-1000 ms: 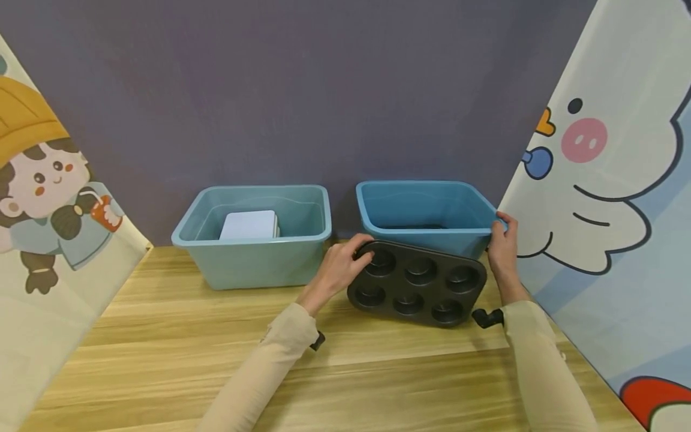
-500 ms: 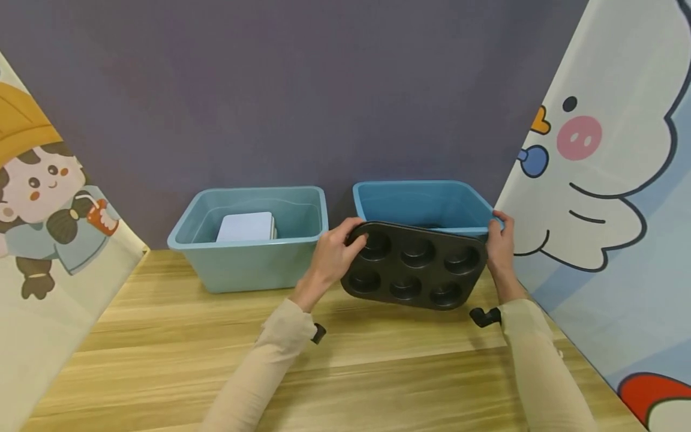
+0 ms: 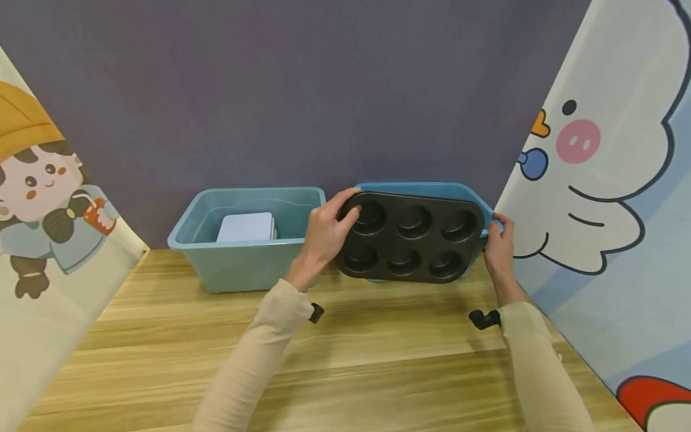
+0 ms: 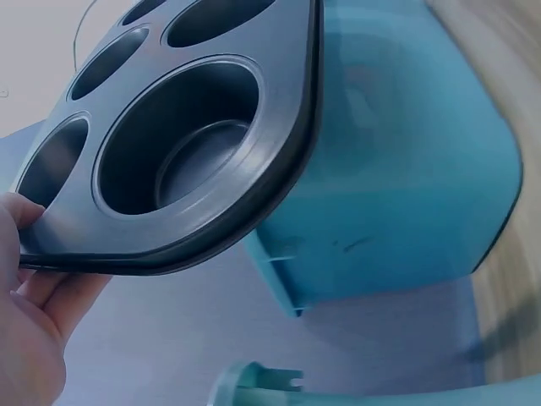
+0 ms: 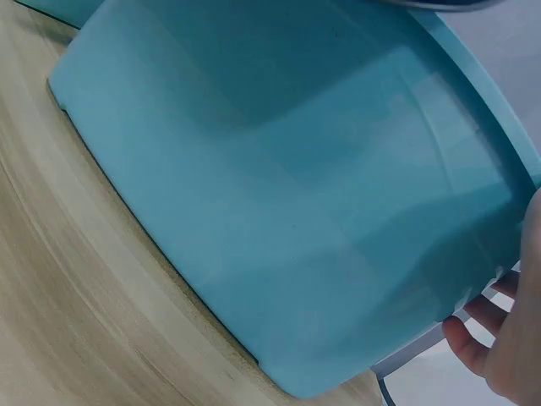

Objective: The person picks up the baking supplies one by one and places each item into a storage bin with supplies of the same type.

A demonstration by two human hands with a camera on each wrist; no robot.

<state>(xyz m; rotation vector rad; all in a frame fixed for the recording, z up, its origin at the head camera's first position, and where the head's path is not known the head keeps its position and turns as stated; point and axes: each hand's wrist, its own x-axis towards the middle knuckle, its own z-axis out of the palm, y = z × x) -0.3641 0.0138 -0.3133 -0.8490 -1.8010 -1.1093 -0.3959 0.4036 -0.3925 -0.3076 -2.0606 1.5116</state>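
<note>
My left hand (image 3: 323, 234) pinches the upper left corner of a black muffin tin (image 3: 390, 238), its cups facing me. In the left wrist view that hand (image 4: 40, 313) has the thumb on the tin's face and fingers behind the rim. The tin hangs tilted in front of the blue bin (image 3: 421, 189), hiding most of the bin's front and opening. My right hand (image 3: 499, 249) grips the bin's right front corner, thumb at the rim. In the right wrist view its fingers (image 5: 463, 342) curl against the bin's side wall.
A pale teal bin (image 3: 243, 267) stands to the left on the wooden table (image 3: 378, 354), with a white box-like thing (image 3: 245, 227) inside. A dark grey wall (image 3: 345, 96) rises behind both bins, and cartoon-printed panels (image 3: 599, 198) flank the table.
My left hand has raised the muffin tin from low before the blue bin up over its front rim, now covering most of its opening. The right hand stays at the bin's corner.
</note>
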